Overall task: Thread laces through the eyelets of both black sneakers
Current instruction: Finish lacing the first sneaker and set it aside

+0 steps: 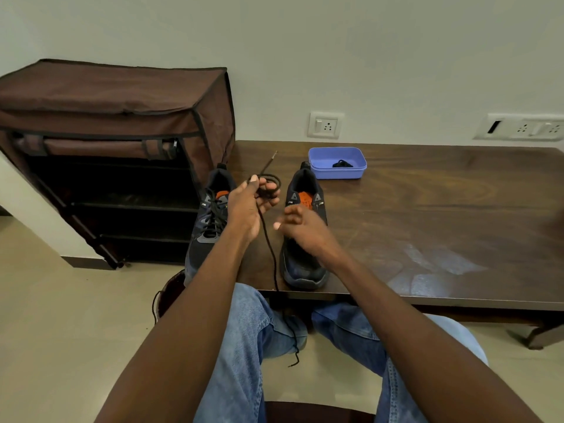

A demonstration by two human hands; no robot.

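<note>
Left grip [250,206] around coiled lace [268,186]

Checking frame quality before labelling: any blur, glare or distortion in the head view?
Head view: right hand motion-blurred, left hand and lace sharper; window-like glare on the table at right; wide-angle bowing of the shoe rack and table edge; even, soft lighting.

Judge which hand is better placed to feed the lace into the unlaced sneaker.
Probably the right hand: free, fingers loose, directly above the unlaced sneaker. The left hand grips the coiled lace.
</note>
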